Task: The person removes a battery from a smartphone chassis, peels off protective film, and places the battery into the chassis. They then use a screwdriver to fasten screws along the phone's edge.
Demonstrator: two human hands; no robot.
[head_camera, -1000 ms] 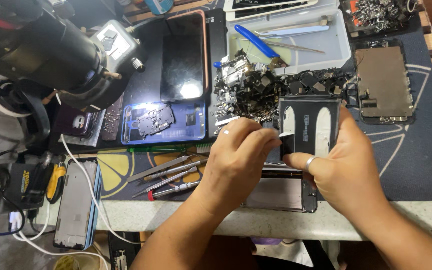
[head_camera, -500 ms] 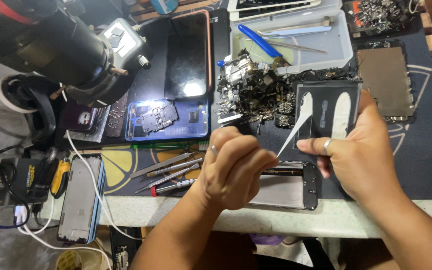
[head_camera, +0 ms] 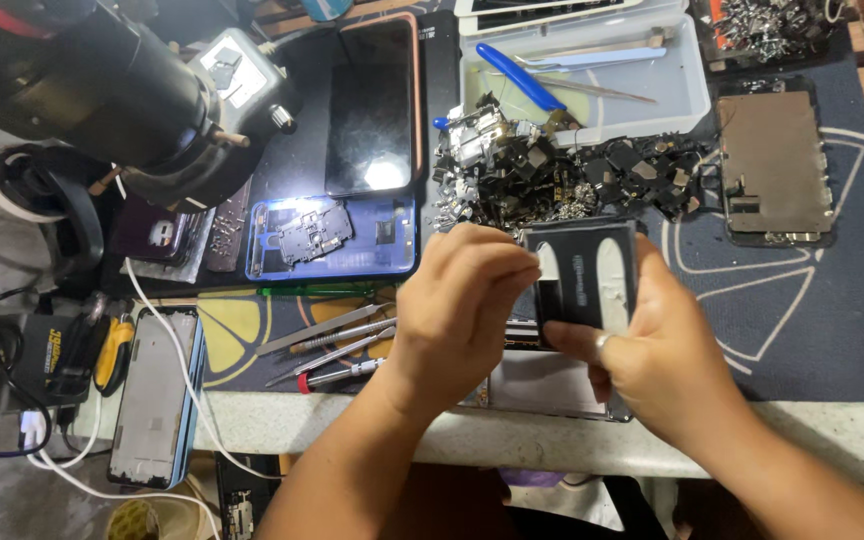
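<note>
My right hand (head_camera: 652, 360) holds a flat black battery (head_camera: 584, 290) upright from below, thumb on its lower face. The battery carries two white adhesive strips. My left hand (head_camera: 457, 305) pinches the left strip (head_camera: 549, 268) at the battery's left edge, fingertips pressed together. Both hands hover over an open phone frame (head_camera: 552, 385) lying at the table's front edge.
A microscope (head_camera: 102, 90) looms at the top left over a lit blue phone housing (head_camera: 332, 235). A dark screen (head_camera: 372, 100), a pile of small parts (head_camera: 562, 170), a white tray (head_camera: 687, 95) and a metal plate (head_camera: 772, 165) lie behind. Tweezers (head_camera: 332, 345) and another phone frame (head_camera: 152, 395) sit to the left.
The white strip that stood lifted off the battery half a second ago now lies against its face. My left hand has moved up to the battery's left edge. The battery sits lower and nearer.
</note>
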